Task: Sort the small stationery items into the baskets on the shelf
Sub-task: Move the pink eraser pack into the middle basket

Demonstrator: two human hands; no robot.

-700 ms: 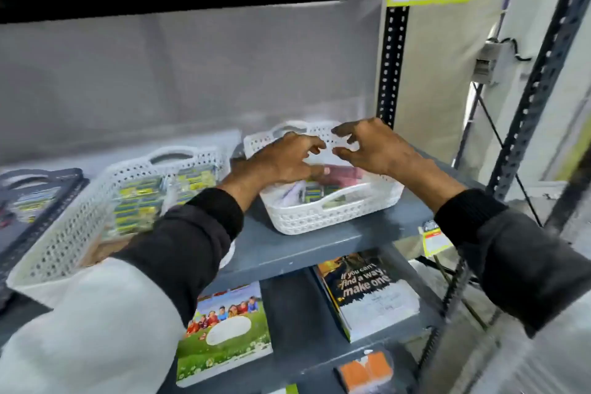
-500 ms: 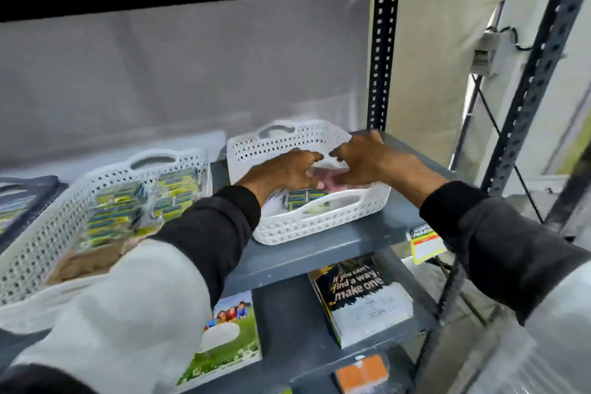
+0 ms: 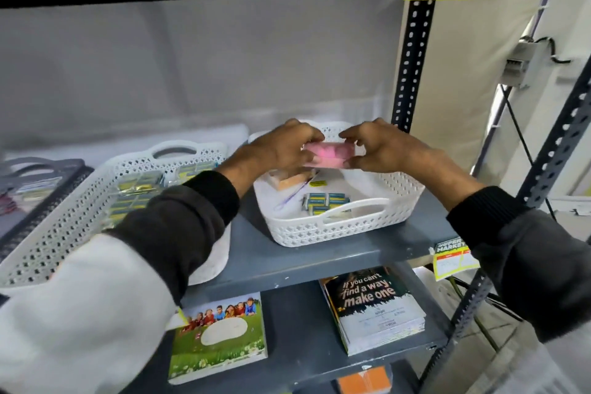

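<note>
Left hand and right hand: both grasping one pink packet, fingertips pinching opposite ends; packet held above the small white basket, clear of its contents.
Small white basket: on the grey shelf, right of centre; holds blue-and-yellow packs, a tan block and a thin purple stick.
Large white basket: just left, holding yellow-green packs.
Lower shelf: two booklets.
Step in hand, as judged: item picked out for sorting. Next move calls for carrying it across to whichever basket suits it, then letting go.
Change: half a second earlier both hands were down inside the small basket; they are now raised, with the packet lifted out.
</note>
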